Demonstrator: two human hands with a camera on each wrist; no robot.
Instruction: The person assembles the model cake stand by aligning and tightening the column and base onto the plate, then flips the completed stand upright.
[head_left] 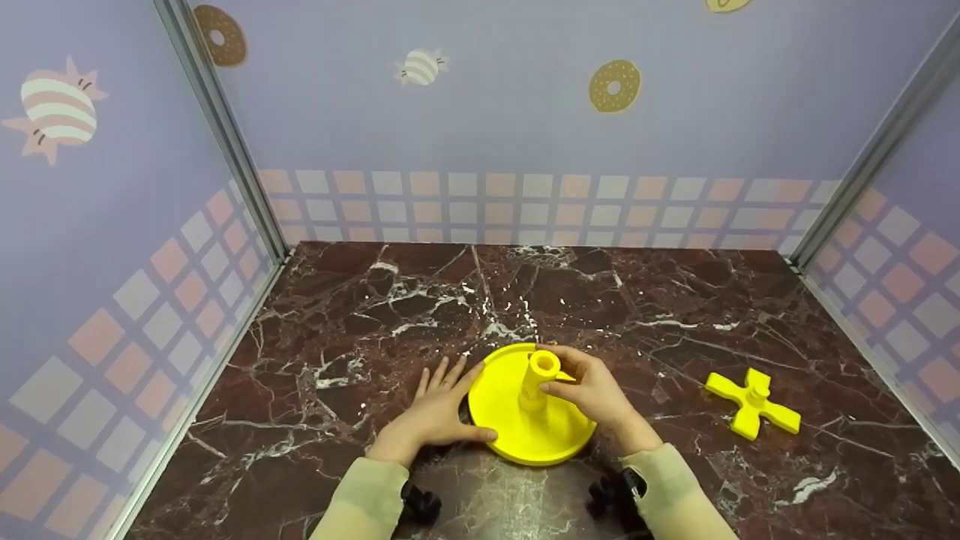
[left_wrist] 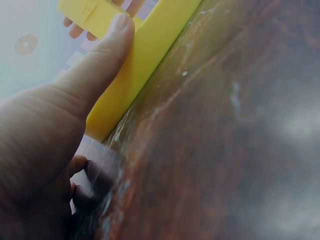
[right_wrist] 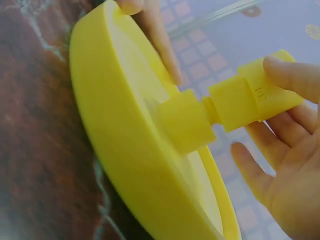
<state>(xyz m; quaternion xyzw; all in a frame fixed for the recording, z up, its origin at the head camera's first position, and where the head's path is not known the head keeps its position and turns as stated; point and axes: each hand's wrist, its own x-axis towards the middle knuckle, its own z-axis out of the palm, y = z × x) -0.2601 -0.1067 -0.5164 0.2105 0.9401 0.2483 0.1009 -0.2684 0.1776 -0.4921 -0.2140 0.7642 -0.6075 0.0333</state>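
Note:
A round yellow dish [head_left: 499, 427] with a raised rim sits on the table before me. From its middle rises a short yellow post [right_wrist: 186, 122]. Above that post is a hollow yellow tube piece [right_wrist: 235, 102], joined by a narrower neck, with small raised marks on its side. My right hand [head_left: 596, 390] pinches this tube between thumb and fingers near its top. With fingers spread and straight, my left hand [head_left: 431, 416] rests against the dish's left side. Its thumb [left_wrist: 107, 52] lies across the rim.
To the right, a yellow four-armed cross piece [head_left: 754, 405] with a small central peg lies on the dark marble table [head_left: 337, 337]. Patterned panels stand at the back [head_left: 480, 120] and both sides.

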